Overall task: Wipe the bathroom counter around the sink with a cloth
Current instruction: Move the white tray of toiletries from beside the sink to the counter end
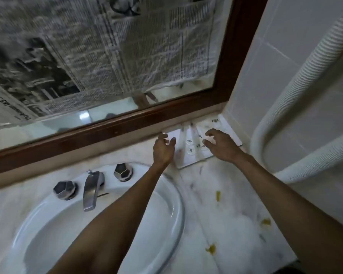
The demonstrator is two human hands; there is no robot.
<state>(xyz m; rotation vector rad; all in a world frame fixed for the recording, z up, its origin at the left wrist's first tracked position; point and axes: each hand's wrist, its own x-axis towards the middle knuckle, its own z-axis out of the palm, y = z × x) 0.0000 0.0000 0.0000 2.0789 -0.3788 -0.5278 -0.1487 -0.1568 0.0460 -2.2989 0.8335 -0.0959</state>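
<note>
1. reaching over the counter, the left hand and right hand hover with fingers spread, grasping nothing.
2. below them a white tray of small bottles sits in the back corner.
3. the sink lies left; yellow stains mark the counter.

I have both bare forearms stretched forward and up from the lower edge of the view, converging toward the far right. My left hand sits with its back up, fingers curled loosely and slightly spread, the thumb apart from them, gripping nothing. My right hand lies just beside it, a little farther forward, palm down, fingers splayed and bent like a claw, also with nothing in it. The two hands are near each other but not touching.
</note>
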